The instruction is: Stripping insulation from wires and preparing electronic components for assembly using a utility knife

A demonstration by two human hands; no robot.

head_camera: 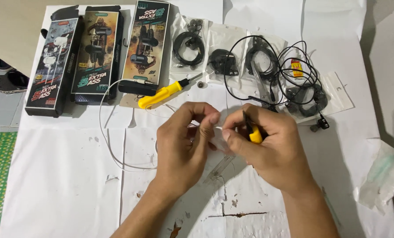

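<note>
Over the middle of the paper-covered desk (64,185), the left hand (181,145) pinches a thin white cable (113,150) between thumb and forefinger, its fingers (205,125) pressed together on the cable's end so that the small part stays steady, close to the other hand. The cable trails away to the left in a loose loop across the paper. The right hand (267,145) meets it fingertip to fingertip, its fingers closed around a small yellow-handled tool (254,134), of which only a little shows between them; the tool's working end cannot be made out. Under both hands lies a clear plastic sleeve (221,165). Along the far edge, three earphone boxes (95,53) lie side by side, with a yellow screwdriver (164,94) just in front of them, within easy reach. To the right, black earphones (294,79) and their tangled cords lie spread over clear bags, and a crumpled wrapper (382,174) lies near the right edge.
</note>
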